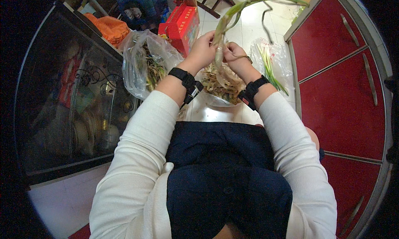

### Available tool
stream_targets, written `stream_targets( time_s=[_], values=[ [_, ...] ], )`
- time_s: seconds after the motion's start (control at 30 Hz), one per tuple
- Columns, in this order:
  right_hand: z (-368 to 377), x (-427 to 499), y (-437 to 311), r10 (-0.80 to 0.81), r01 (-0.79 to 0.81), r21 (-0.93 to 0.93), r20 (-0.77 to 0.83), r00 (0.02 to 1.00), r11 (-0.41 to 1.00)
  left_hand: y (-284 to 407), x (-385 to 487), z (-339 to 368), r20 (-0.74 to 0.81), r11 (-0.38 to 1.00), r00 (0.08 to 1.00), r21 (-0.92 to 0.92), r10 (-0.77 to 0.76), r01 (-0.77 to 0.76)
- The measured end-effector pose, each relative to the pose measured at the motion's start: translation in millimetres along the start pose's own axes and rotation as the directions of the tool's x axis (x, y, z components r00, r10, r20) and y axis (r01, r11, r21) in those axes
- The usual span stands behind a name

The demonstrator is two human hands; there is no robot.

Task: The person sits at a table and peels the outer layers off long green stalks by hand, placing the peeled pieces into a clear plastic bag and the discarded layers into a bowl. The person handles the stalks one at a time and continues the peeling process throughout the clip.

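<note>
In front of me my left hand (203, 50) holds a green onion (219, 47) by its stalk. Its long green leaves (249, 2) arch up and bend over to the right, with a withered leaf hanging from them. My right hand (236, 55) pinches at the other side of the stalk; its fingertips are partly hidden. A thin brown strip (239, 57) lies across the back of that hand. Below both hands, a plastic bag (218, 102) on the floor holds a heap of dry peelings (215, 84).
Left, a clear plastic bag (132, 59) holds untrimmed onions, near a red carton (184, 24) and an orange bag (109, 28). Cleaned green onions (268, 66) lie on plastic at right. A glass-fronted cabinet (62, 92) and red cabinet doors (339, 98) flank me. A dark stand (215, 3) is beyond.
</note>
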State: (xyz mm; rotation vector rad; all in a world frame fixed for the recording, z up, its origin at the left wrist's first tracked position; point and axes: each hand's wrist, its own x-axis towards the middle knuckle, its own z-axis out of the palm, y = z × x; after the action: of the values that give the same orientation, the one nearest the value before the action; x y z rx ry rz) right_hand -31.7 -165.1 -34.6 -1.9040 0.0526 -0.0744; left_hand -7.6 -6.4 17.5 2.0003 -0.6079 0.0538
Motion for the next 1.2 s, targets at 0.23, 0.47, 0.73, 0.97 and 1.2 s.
stream_targets(
  time_s=[0.23,0.47,0.73,0.97,1.2],
  values=[
    [-6.9,1.4,-8.5,-0.355,0.349,0.202,-0.009,0.935,0.915,-20.8,7.2,8.9,0.008,0.995,0.996,-0.041,0.09,-0.089],
    [-14.3,-4.0,-15.4,-0.293,0.291,-0.04,-0.058,0.954,0.956,-22.0,4.1,10.2,-0.033,0.99,0.996,-0.109,0.085,-0.088],
    [2.7,4.0,-13.7,0.026,0.002,0.143,-0.193,0.981,0.99,-37.5,12.6,6.0,0.063,0.985,0.983,-0.017,0.17,-0.169],
    [1.8,9.1,3.0,-0.014,0.065,0.332,-0.153,0.988,0.941,-40.7,6.2,5.9,-0.064,0.919,0.923,-0.089,0.379,-0.383],
    [-3.6,5.4,5.9,-0.078,0.129,0.182,-0.266,0.961,0.975,-51.9,17.3,1.6,-0.16,0.978,0.982,-0.169,0.097,-0.124]
  ],
)
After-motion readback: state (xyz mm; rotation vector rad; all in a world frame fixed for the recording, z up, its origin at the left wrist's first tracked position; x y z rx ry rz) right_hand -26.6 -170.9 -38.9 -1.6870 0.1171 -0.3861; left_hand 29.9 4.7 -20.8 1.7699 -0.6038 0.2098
